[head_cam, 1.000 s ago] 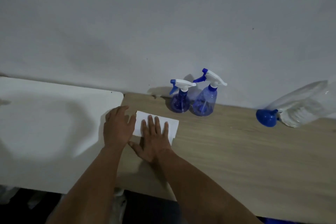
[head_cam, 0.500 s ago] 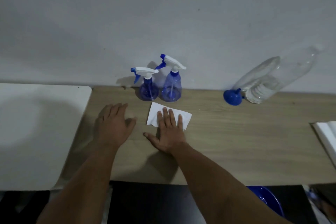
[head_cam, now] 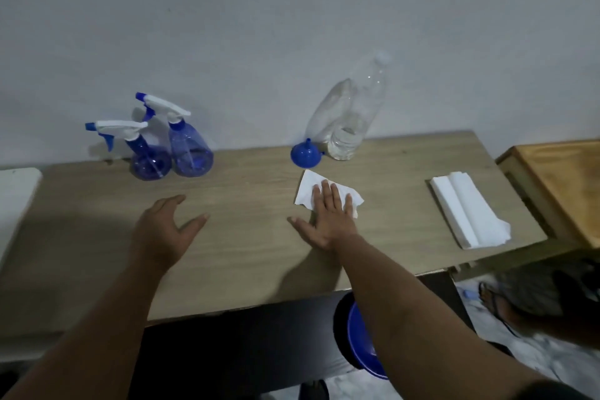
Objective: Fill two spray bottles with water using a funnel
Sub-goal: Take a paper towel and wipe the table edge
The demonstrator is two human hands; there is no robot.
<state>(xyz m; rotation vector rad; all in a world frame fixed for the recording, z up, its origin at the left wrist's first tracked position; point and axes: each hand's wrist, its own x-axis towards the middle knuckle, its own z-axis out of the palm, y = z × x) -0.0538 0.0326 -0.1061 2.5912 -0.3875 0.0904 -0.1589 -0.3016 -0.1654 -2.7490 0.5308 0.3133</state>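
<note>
Under the tabletop's near edge, a blue basin (head_cam: 363, 347) is showing past the right forearm. On the tabletop (head_cam: 246, 256) itself, the left hand (head_cam: 164, 230) is hovering or resting near the middle-left with fingers spread, gripping nothing. The right hand (head_cam: 328, 217) is pressing flat, fingers straight, on a white paper towel (head_cam: 308, 188) near the middle, apparently wiping the surface dry.

To wipe well, the palm should be pressing evenly and sweeping in overlapping strokes, steering away from the blue funnel (head_cam: 305, 156) sitting mouth-down just beyond the towel, so it is not being knocked off.

Toward the right edge, a stack of folded paper towels (head_cam: 467, 208) is lying ready if this one soaks through.

Along the far edge, 2 blue spray bottles (head_cam: 172, 153) are standing side by side, touching, trigger heads on, toward the left corner. A clear plastic water bottle (head_cam: 350, 114) is leaning against the wall, just behind the funnel, holding a little water.
</note>
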